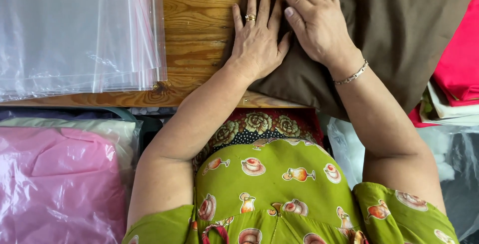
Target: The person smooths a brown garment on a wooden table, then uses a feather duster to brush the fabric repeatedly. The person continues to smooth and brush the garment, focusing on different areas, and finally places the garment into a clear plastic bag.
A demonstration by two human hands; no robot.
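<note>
A folded brown cloth (399,29) lies on the wooden table (197,29), reaching over its near edge. My left hand (257,37), with a ring on one finger, rests flat on the cloth's left edge, fingers spread and partly on the wood. My right hand (314,19), with a bracelet at the wrist, presses flat on the cloth just to the right, its fingers overlapping the left hand's fingertips. Neither hand grips anything.
A stack of clear plastic zip bags (75,29) covers the table's left side. Red cloth (459,59) and white folded fabric (449,109) lie at the right. Bagged pink cloth (60,184) sits low on the left, more clear plastic (449,159) low on the right.
</note>
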